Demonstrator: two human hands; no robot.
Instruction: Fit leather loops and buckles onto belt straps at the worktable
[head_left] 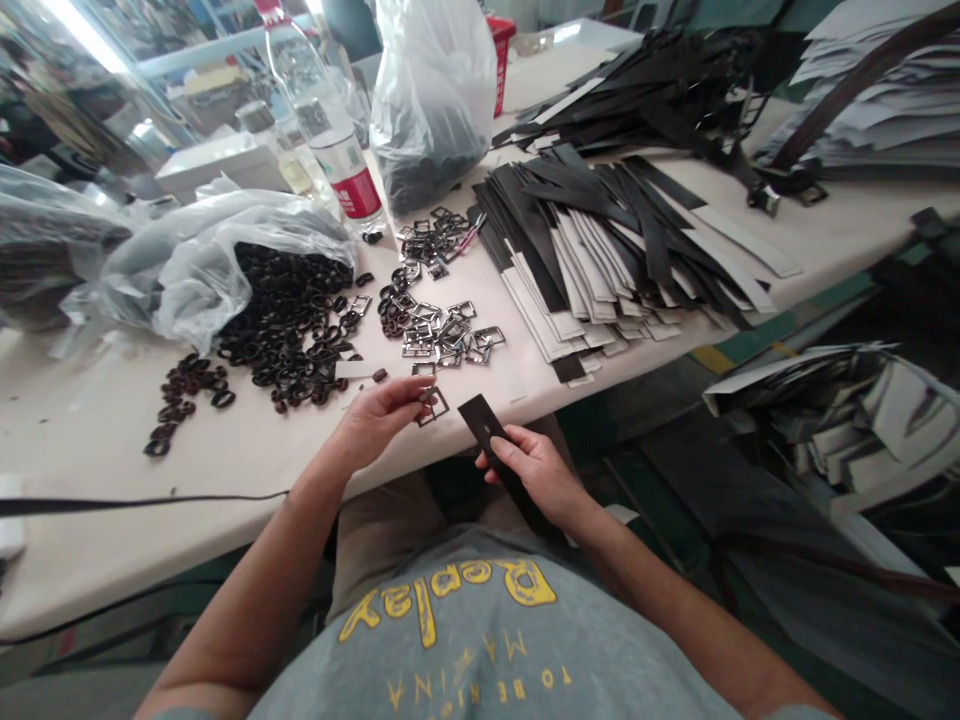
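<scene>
My left hand pinches a metal belt buckle just above the table's front edge. A little to its right, my right hand is closed round a black belt strap; the strap's pointed end sticks up toward the buckle without touching it. Behind my hands lies a heap of loose metal buckles. To their left, dark oval loops spill from a clear plastic bag.
A fanned stack of black and white straps covers the table's right part, with more black straps behind it. A water bottle and a second plastic bag stand at the back. A black cable crosses the near left.
</scene>
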